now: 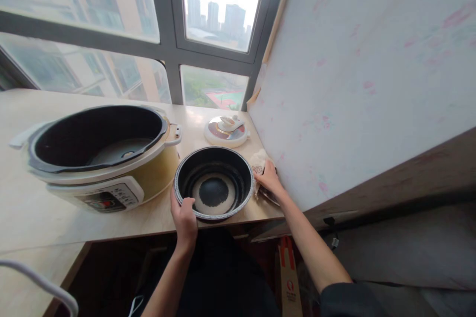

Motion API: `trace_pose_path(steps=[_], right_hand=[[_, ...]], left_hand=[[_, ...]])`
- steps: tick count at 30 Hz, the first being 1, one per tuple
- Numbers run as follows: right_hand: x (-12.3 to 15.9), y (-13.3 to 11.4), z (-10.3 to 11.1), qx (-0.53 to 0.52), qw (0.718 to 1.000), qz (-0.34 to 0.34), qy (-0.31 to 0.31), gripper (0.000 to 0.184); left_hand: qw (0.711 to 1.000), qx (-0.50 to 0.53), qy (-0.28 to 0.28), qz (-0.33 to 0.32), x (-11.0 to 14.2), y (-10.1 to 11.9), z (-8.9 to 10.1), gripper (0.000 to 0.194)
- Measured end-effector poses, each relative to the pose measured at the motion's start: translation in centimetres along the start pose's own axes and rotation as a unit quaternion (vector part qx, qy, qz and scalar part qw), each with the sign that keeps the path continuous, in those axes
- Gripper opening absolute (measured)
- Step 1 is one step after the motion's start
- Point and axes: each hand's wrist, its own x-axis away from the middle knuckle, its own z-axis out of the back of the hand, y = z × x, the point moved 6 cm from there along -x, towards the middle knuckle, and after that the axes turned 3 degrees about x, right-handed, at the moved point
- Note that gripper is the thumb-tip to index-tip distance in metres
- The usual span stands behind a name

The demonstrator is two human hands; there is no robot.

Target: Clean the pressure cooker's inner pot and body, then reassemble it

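Note:
A round black inner pot (213, 158) with a pale ring on its bottom is at the counter's front edge. My left hand (185, 220) is closed on its left rim, thumb over the inside and fingers around the outer wall. To the right of the pot, my right hand (270, 181) has its fingers bent over a crumpled, brown-patterned pale cloth (257, 159), close beside the pot's wall. Whether these fingertips touch the pot, I cannot tell. Under the right hand lies a dark, shiny object (268, 195), mostly covered.
An electric cooker (156, 171) stands uncovered on the left of the counter (111, 228). Its round lid (225, 133) lies behind the pot. A wall (357, 84) closes off the right, windows the back. Below hangs a paper bag (289, 282); a white cable (40, 280) curves at lower left.

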Motion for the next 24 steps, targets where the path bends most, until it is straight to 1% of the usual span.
trace_pose_path(steps=[1,2,3,5,8,10,12,15,17,19,21,23,24], right_hand=[[-0.1,0.0,-0.5,0.03,0.999,-0.01,-0.02,0.098],[-0.1,0.0,-0.8,0.049,0.998,-0.016,-0.026,0.101],[-0.1,-0.1,-0.9,0.063,0.998,-0.016,-0.019,0.1],[-0.1,-0.1,-0.6,0.071,0.997,0.002,0.017,0.096],[-0.1,0.6,0.2,0.032,0.997,0.042,0.06,0.082],[0.0,1.6,0.5,-0.024,0.996,0.049,0.069,0.069],[0.3,2.9,0.7,-0.112,0.991,0.022,0.071,0.058],[1.2,4.4,0.9,-0.268,0.96,-0.018,0.074,0.048],[1.9,4.6,1.5,-0.341,0.937,-0.039,0.072,0.037],[2.3,4.2,2.9,-0.385,0.917,-0.064,0.079,0.028],[2.6,2.9,5.3,-0.415,0.901,-0.07,0.106,0.025],[2.8,0.5,8.4,-0.428,0.893,-0.046,0.13,0.024],[2.9,-1.1,9.7,-0.427,0.895,-0.026,0.125,0.025]], left_hand=[[1.0,0.005,-0.005,-0.009,0.0,0.2,-0.2,0.064],[1.0,0.01,-0.008,-0.014,-0.1,0.3,-0.3,0.059],[1.0,0.013,-0.007,-0.017,-0.1,0.4,-0.4,0.054],[1.0,0.014,0.0,-0.017,-0.3,0.7,-0.5,0.045],[1.0,0.006,0.006,-0.013,-0.5,0.8,-0.7,0.035],[1.0,0.003,0.005,-0.014,-0.7,0.8,-0.9,0.032],[1.0,0.007,0.003,-0.019,-0.8,0.9,-1.0,0.032],[1.0,0.019,0.0,-0.013,-1.0,0.7,-1.1,0.037],[1.0,0.022,-0.006,-0.006,-1.0,0.7,-1.1,0.04],[1.0,0.02,-0.011,-0.002,-1.0,0.6,-1.1,0.042],[1.0,0.019,-0.013,-0.001,-1.0,0.6,-1.2,0.046],[1.0,0.029,-0.01,0.0,-0.9,0.7,-1.2,0.051],[0.999,0.035,-0.009,0.0,-0.9,0.7,-1.2,0.052]])
